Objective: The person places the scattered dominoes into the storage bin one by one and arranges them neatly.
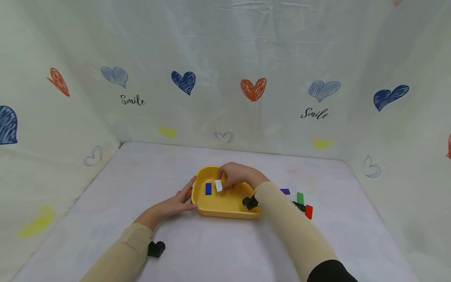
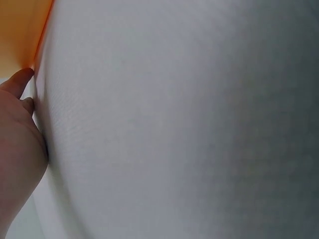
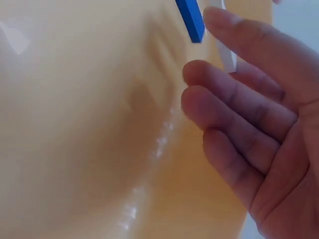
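Observation:
A yellow tray (image 1: pixel 225 214) lies on the white table. Inside it, toward the left, a flat blue block (image 1: pixel 208 188) rests on the bottom. My right hand (image 1: pixel 241 174) reaches over the tray and pinches a white block (image 1: pixel 219 185) between thumb and finger, just right of the blue one. In the right wrist view, the white block (image 3: pixel 227 56) shows partly behind the thumb, near the blue block (image 3: pixel 191 22). Fingers spread, my left hand (image 1: pixel 172 205) touches the tray's left side. The left wrist view shows part of that hand (image 2: pixel 17 144) against the tray's wall (image 2: pixel 20 30).
Right of the tray, partly behind my right forearm, lie a purple block (image 1: pixel 285 191), a green block (image 1: pixel 300 198), a dark block (image 1: pixel 299 206) and a red block (image 1: pixel 308 212). A white curtain (image 1: pixel 218 47) with printed hearts rises behind the table.

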Demonstrator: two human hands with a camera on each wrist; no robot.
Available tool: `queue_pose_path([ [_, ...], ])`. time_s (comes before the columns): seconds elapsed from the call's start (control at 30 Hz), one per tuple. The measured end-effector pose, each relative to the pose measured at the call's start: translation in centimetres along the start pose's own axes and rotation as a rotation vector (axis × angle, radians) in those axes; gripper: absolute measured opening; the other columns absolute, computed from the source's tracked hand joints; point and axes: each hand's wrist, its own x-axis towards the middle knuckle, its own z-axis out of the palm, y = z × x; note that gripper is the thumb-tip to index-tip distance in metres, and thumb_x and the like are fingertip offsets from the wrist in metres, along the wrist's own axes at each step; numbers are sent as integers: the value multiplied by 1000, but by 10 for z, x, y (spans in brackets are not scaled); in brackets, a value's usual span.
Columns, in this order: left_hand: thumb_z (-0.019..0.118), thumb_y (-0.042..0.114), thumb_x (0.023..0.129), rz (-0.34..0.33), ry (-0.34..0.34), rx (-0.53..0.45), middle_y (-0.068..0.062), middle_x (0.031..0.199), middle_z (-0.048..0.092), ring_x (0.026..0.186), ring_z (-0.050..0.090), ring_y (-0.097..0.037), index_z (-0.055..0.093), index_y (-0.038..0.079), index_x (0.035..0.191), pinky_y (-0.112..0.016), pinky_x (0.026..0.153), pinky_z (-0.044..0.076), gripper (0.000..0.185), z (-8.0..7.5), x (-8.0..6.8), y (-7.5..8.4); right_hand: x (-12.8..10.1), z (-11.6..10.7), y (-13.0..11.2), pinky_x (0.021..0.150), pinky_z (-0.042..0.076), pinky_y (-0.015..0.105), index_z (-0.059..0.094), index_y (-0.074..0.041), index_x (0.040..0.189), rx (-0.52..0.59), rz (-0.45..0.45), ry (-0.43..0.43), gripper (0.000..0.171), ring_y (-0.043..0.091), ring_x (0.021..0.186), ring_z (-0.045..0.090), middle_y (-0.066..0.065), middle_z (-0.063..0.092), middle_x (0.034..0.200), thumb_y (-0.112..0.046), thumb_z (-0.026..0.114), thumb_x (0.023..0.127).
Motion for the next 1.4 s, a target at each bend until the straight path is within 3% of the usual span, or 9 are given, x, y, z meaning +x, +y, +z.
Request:
queue_pose_path([
  [0.33, 67, 39, 90, 5, -14, -12, -15, 160, 17, 145, -16, -38, -8, 33, 156, -61, 108, -19, 100, 4, 4, -3, 10, 19, 5, 67, 52, 23, 68, -12, 108, -81, 23, -4, 34, 14, 69, 59, -2, 64, 82, -21, 83, 79],
  [0.67, 67, 37, 90, -3, -12, 1, -15, 160, 19, 145, -16, -40, -8, 32, 157, -63, 108, -16, 100, 3, 1, 0, 12, 23, 4, 67, 48, 23, 66, -13, 108, -147, 21, 12, 35, 12, 71, 56, -3, 61, 84, -24, 82, 80],
  [1.07, 68, 41, 89, -48, 1, 10, -10, 161, 18, 145, -17, -38, -8, 37, 156, -64, 108, -15, 101, 3, 2, 2, 17, 26, 4, 71, 48, 24, 66, -10, 113, -164, 13, 30, 43, 12, 75, 56, -3, 61, 88, -29, 83, 79],
  [1.4, 68, 43, 88, -32, 3, 14, -15, 161, 16, 144, -18, -40, -9, 36, 156, -66, 105, -17, 102, 2, 4, -1, 17, 26, 1, 71, 48, 24, 63, -9, 118, -157, 8, 36, 46, 12, 74, 56, -3, 61, 87, -29, 82, 81],
])
